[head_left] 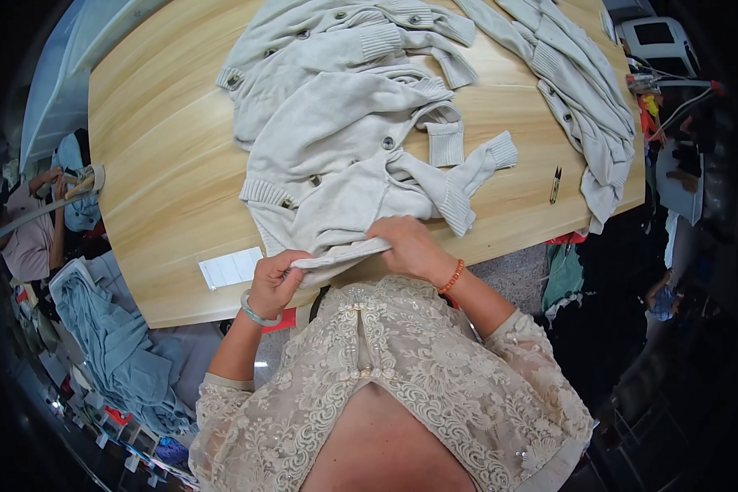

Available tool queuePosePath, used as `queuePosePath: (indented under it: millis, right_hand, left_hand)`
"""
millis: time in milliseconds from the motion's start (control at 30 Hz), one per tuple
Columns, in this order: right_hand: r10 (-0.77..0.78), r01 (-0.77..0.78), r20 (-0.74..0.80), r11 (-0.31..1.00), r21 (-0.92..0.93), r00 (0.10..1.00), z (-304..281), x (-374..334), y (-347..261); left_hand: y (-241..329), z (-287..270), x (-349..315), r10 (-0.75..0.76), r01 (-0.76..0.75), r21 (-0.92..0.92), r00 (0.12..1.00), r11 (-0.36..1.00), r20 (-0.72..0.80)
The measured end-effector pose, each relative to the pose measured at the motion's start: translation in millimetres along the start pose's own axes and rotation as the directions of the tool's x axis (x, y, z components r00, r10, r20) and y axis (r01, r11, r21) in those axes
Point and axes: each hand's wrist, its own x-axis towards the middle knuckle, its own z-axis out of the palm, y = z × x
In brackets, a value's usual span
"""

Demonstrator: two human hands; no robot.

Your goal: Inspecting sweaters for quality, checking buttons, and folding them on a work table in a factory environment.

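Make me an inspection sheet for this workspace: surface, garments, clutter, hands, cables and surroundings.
Surface: wood-grain table, pale top.
Garments: near cardigan, pale buttoned knit, rumpled, reaching over the table's near edge; another pale garment lies at the right.
Clutter: white paper slip near the left hand; slim dark tool at the right, exact kind unclear.
Hands: left hand and right hand both grip the near cardigan's edge.
Cables: white cord beyond the table's right side.
Surroundings: blue-grey garments heaped at left; another person's hand at upper left.
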Motion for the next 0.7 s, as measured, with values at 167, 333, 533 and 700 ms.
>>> queuePosePath:
  millis: [167,333,533,700]
  right_hand:
    - [-0.02,-0.077,-0.315,0.953,-0.294,0.949,-33.2,-16.7,2.8]
    - [0.03,-0.108,-0.198,0.912,-0.395,0.98,-63.1,-39.7,-14.5]
    - [0.098,-0.187,-0.193,0.829,-0.528,0.976,-93.3,-51.8,-31.3]
    - [0.112,-0.278,-0.305,0.762,-0.584,0.946,-107.8,-60.7,-41.0]
  left_hand:
    - [-0.8,0.3,-13.3,-0.078,0.072,-0.178,0.997,0.981,-0.028]
    - [-22.7,-3.7,-23.5,-0.162,0.149,-0.295,0.986,0.944,-0.022]
    - [-27.1,-11.5,-34.3,-0.212,0.177,-0.288,0.973,0.941,-0.095]
    - [-32.0,-35.6,-54.8,-0.211,0.163,-0.271,0.964,0.949,-0.16]
